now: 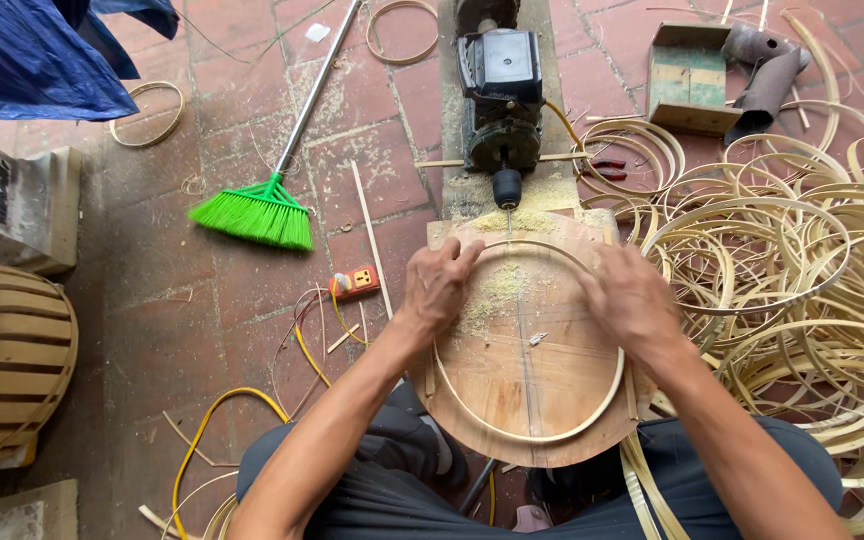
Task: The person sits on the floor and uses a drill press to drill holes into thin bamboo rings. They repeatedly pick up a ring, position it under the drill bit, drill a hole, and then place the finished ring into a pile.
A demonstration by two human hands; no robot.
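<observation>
Left hand (439,282): I grip the bamboo hoop (552,434), fingers curled shut.
Right hand (632,300): blurred, grip unclear.
Technique: I'd press hoop flat on wooden board (512,380), aligned to drill (502,100).

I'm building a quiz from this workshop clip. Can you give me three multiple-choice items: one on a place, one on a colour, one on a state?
1. Where does the bamboo hoop lie?
A. On the round wooden board
B. On the broom
C. In the cardboard box

2. What colour are the broom bristles?
A. Red
B. Bright green
C. Black

3. How do the hands meet the hoop?
A. Both rest on it
B. Only the left touches it
C. Neither is near it

Answers: 1 A, the hoop rings the wooden board on the lap. 2 B, the bristles are vivid green. 3 A, the left hand and right hand press its upper sides.
</observation>
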